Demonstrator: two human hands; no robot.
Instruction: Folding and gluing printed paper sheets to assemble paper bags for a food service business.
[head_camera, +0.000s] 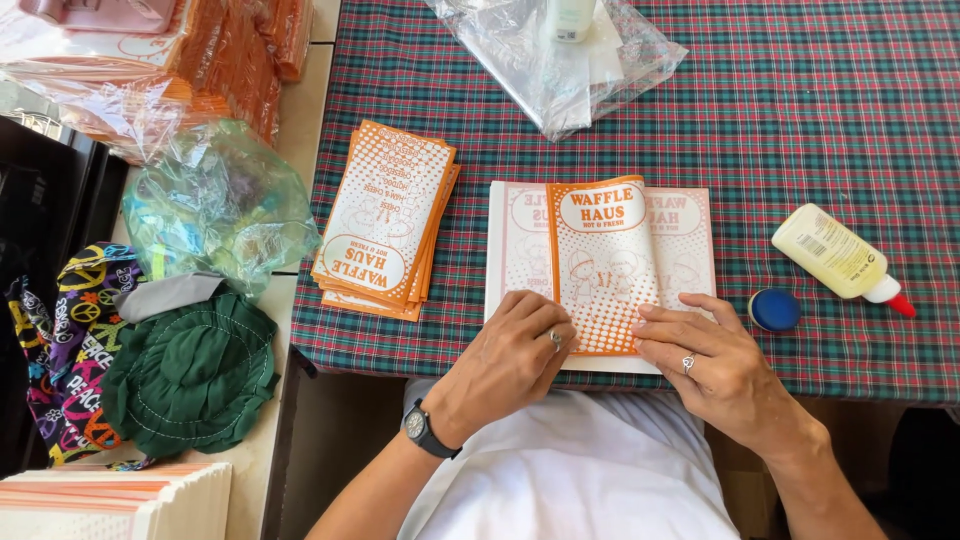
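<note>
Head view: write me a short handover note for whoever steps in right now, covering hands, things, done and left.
Left hand: flat on the lower left of the folded orange-and-white paper bag, holding nothing.
Right hand: fingers pressing the bag's lower right edge.
The bag lies on the plaid tablecloth, side flaps folded in.
Done: a stack of finished bags sits to the left.
Glue bottle and blue cap lie to the right, untouched.
Left: apparently sealing this bag; flat sheets wait at lower left.
</note>
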